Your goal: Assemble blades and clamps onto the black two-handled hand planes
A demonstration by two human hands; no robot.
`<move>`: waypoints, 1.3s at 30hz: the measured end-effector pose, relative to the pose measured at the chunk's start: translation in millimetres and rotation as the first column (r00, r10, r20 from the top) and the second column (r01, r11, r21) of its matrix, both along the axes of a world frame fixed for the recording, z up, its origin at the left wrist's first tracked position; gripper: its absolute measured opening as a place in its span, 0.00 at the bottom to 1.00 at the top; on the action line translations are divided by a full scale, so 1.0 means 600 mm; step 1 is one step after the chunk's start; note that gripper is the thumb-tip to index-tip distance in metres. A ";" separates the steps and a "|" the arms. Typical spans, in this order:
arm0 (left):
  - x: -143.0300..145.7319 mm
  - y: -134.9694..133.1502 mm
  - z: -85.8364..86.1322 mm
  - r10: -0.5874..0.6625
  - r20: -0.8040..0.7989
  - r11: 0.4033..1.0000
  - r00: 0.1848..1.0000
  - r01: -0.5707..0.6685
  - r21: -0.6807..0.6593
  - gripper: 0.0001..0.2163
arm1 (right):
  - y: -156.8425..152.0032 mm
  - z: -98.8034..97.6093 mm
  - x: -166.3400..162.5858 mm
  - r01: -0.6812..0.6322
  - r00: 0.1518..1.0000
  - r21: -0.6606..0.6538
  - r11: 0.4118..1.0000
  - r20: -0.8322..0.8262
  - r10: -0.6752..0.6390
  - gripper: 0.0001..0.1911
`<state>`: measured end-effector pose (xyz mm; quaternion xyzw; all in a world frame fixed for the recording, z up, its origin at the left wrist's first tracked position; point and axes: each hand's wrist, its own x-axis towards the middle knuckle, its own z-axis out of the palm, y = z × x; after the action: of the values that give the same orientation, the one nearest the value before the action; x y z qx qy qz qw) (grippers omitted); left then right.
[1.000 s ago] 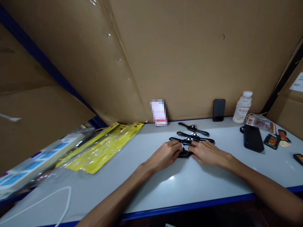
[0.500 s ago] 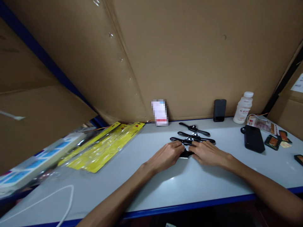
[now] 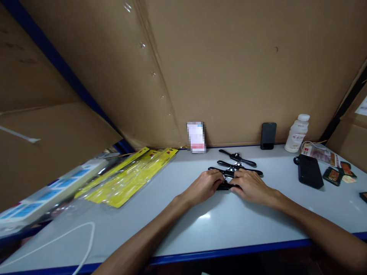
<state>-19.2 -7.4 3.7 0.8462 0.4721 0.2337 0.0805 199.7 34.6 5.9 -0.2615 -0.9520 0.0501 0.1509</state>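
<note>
Both hands are closed on a black spokeshave (image 3: pixel 224 186) low over the table, its middle showing between them. My left hand (image 3: pixel 207 182) grips it from the left and my right hand (image 3: pixel 247 184) from the right; the fingers cover most of its handles. Just beyond lies another black spokeshave (image 3: pixel 228 173), partly behind my fingers. Farther back are a second spokeshave (image 3: pixel 222 163) with shiny metal at its centre and a third spokeshave (image 3: pixel 235 157), roughly in a row.
Yellow-backed clear plastic packages (image 3: pixel 126 187) lie at left, beside a long white-and-blue box (image 3: pixel 48 194) and a white cable (image 3: pixel 91 236). Along the back stand a blurred-out phone-like item (image 3: pixel 196 137), a dark phone (image 3: pixel 268 136) and a white bottle (image 3: pixel 298 133). A black power-bank-like case (image 3: pixel 310 172) lies right.
The held spokeshave has turned a little: the pale edge on its near side no longer shows. My hands stay almost in place, and the whole view has shifted slightly.
</note>
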 end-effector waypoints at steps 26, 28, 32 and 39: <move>0.003 0.001 0.005 0.079 0.175 0.994 0.981 -0.063 -0.093 0.07 | -0.002 -0.022 -0.010 -0.008 0.980 -0.237 0.971 -0.194 -0.039 0.11; 0.000 0.001 0.009 0.060 0.149 0.995 0.987 -0.046 -0.092 0.08 | -0.005 -0.028 -0.014 -0.008 0.976 -0.228 0.974 -0.213 -0.042 0.10; -0.005 -0.003 0.018 0.029 0.088 0.997 0.996 -0.022 -0.080 0.11 | -0.011 -0.031 -0.019 -0.008 0.968 -0.207 0.978 -0.246 -0.044 0.09; -0.008 -0.009 0.024 -0.049 -0.001 0.999 0.999 0.049 -0.021 0.09 | -0.019 -0.029 -0.021 0.009 0.976 -0.139 0.990 -0.215 -0.039 0.09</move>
<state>-24.3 -13.0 17.9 0.8567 0.4538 0.2261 0.0948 187.2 23.5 -11.5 -0.2758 -0.9209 0.1418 0.2362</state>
